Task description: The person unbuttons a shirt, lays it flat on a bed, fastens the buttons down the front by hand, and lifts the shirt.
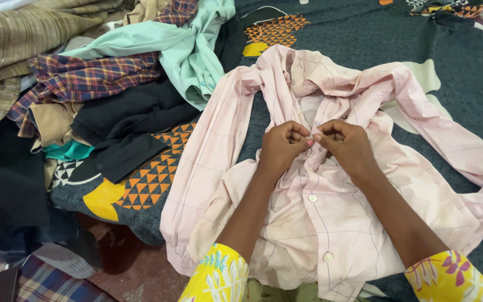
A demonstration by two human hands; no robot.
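Observation:
A pale pink checked shirt (320,218) lies front-up on a dark patterned bedspread (364,33), sleeves spread to both sides. My left hand (282,146) and my right hand (345,144) meet at the shirt's front placket, just below the collar. Both pinch the fabric edges together at a button there, fingertips touching. Two white buttons further down the placket are fastened. My yellow floral sleeves show at the bottom edge.
A heap of clothes lies at the left: a mint green shirt (194,47), a plaid shirt (85,75), dark garments (127,120) and a brown striped cloth (23,33). Reddish floor (135,268) shows below the bedspread's edge.

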